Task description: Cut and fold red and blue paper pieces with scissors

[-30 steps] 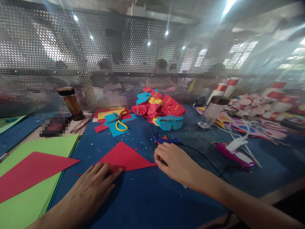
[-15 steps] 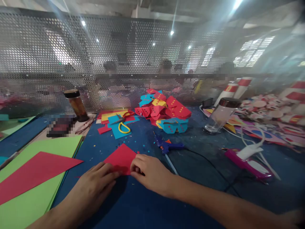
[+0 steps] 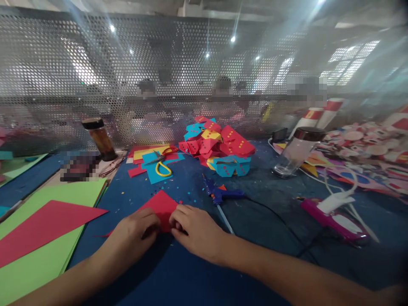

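A red paper piece [image 3: 161, 206] lies folded on the blue table [image 3: 191, 272] in front of me. My left hand [image 3: 134, 231] has its fingers curled down on the paper's near left edge. My right hand [image 3: 194, 229] pinches the paper's near right corner, fingertips almost touching the left hand. Just beyond my right hand lies a blue glue gun [image 3: 219, 194] with a black cord.
A red triangle [image 3: 41, 227] rests on green sheets [image 3: 35, 263] at the left. Farther back are yellow-handled scissors [image 3: 161, 163] on paper scraps, a pile of folded red, blue and yellow paper shapes [image 3: 219, 146], a brown jar [image 3: 98, 138], a clear jar [image 3: 295, 151] and a pink tool [image 3: 331, 214]. A perforated metal screen [image 3: 191, 76] closes the back, with people behind it.
My right hand folded the red triangle's right corner over to the left and now meets my left hand. The left hand curled its fingers down on the paper.
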A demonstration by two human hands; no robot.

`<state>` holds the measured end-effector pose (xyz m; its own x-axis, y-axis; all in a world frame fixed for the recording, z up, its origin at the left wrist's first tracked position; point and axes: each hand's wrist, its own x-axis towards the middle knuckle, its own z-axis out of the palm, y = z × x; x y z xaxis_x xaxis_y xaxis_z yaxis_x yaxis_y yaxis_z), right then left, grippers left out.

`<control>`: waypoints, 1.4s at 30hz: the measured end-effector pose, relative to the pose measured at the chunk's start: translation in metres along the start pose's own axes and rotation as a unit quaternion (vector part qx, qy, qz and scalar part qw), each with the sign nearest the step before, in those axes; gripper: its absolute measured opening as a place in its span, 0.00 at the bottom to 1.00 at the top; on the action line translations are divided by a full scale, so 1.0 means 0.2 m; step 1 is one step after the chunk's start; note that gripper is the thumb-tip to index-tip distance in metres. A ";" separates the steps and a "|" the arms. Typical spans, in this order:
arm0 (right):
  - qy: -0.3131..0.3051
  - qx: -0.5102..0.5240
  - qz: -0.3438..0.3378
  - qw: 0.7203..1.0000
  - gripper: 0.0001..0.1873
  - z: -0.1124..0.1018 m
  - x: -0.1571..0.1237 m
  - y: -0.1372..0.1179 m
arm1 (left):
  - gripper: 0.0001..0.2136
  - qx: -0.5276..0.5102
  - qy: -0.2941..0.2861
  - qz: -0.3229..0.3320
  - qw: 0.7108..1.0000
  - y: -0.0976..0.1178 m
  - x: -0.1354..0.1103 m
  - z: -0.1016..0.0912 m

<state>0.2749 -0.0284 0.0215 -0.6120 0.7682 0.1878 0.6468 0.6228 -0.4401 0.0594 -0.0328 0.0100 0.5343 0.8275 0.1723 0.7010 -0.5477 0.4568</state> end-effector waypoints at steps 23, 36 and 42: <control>-0.010 0.006 0.010 1.000 0.02 0.00 0.00 -0.01 | 0.07 0.053 -0.009 0.000 0.999 -0.04 -0.05 -0.08; -0.019 0.025 0.019 0.999 0.03 -0.02 0.01 -0.02 | 0.08 0.076 0.017 0.024 0.997 -0.12 -0.12 -0.10; -0.023 0.033 0.025 0.999 0.04 -0.03 0.01 -0.02 | 0.07 0.095 0.016 0.013 0.995 -0.17 -0.17 -0.12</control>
<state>0.2733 -0.0289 0.0291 -0.6014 0.7893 0.1240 0.6462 0.5718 -0.5055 0.0066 -0.0393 0.0106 0.5396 0.8150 0.2112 0.7660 -0.5793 0.2787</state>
